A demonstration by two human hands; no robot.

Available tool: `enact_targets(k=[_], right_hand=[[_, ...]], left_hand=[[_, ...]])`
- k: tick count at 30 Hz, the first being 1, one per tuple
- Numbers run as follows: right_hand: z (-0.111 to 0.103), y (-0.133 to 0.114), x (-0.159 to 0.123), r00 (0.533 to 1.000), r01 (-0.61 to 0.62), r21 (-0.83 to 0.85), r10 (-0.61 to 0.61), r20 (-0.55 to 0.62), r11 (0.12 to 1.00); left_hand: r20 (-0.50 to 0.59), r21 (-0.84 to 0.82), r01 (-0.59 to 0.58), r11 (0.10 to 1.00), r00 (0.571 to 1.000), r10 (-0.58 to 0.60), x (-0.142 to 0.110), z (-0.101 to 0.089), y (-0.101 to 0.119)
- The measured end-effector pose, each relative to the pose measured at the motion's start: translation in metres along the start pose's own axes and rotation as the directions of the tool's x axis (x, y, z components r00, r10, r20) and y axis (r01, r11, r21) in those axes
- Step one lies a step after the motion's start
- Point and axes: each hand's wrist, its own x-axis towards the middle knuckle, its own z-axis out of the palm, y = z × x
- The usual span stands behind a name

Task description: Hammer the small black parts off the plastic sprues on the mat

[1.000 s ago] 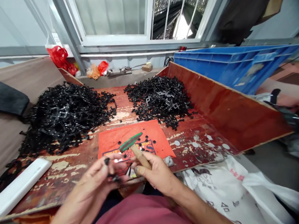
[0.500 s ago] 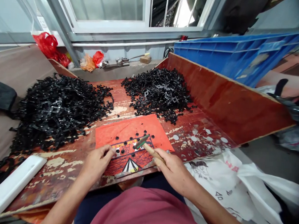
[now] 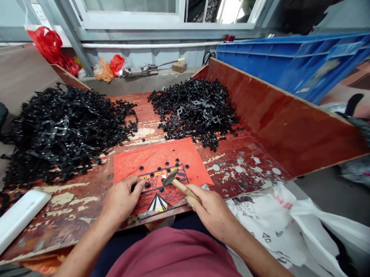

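My right hand [image 3: 211, 209] is closed round the wooden handle of a small hammer [image 3: 183, 188]. Its dark, greenish metal head sits low over a red printed cloth bag [image 3: 130, 162] spread at the table's front edge. Several small black round parts [image 3: 141, 168] lie scattered on the bag. Thumb and forefinger of my left hand [image 3: 122, 197] are pinched at the bag's left side, beside one black round part [image 3: 148, 185]. Whatever is between those fingertips is too small and hidden to name.
Heaps of linked black parts lie on the left [image 3: 65, 129] and at the back [image 3: 201, 108] of the worn red table [image 3: 233, 157]. A white long box [image 3: 15, 225] is at front left. Beyond the wooden side board [image 3: 266, 113] stands a blue crate [image 3: 268, 64].
The view has shifted slightly. Relative to the bag, the hammer head has come down a little and my left fingertips have moved slightly right, where a black part showed before.
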Motion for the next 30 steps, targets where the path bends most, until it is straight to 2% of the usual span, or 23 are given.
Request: enact_targets(k=[4,9,13,16,18,22,26,30], right_hand=[[0.005,-0.015,0.01,0.997,0.07,-0.037,-0.071,-0.023,0.997],[0.017,-0.028,0.03,0.992,0.123,-0.182,-0.124,0.006,0.976],[0.011,-0.034,0.033,0.988,0.153,-0.225,-0.151,0.028,0.962],[0.008,-0.037,0.029,0.986,0.162,-0.209,-0.169,-0.014,0.964],[0.011,-0.037,0.027,0.989,0.139,-0.238,-0.146,-0.013,0.961],[0.02,-0.033,0.027,0.998,0.046,-0.381,-0.025,0.059,0.923],[0.023,-0.033,0.026,0.997,0.049,-0.367,-0.07,-0.044,0.929],[0.027,-0.035,0.027,0.999,0.029,-0.383,-0.011,0.048,0.923]], left_hand=[[0.023,-0.031,0.009,0.999,1.0,-0.009,0.0,-0.001,-0.001],[0.032,0.003,0.001,1.0,0.999,-0.001,0.0,-0.003,0.003],[-0.029,0.049,0.0,0.999,1.0,0.002,-0.002,0.001,0.005],[-0.082,0.04,-0.007,0.999,0.997,0.01,-0.004,0.006,0.005],[-0.108,0.045,-0.029,0.999,0.994,0.033,-0.006,0.01,0.004],[-0.138,0.104,-0.059,0.993,0.988,0.073,-0.008,0.013,0.003],[-0.125,0.11,-0.063,0.992,0.989,0.077,-0.007,0.014,0.003],[-0.089,0.099,-0.072,0.992,0.993,0.081,-0.004,0.013,0.001]])
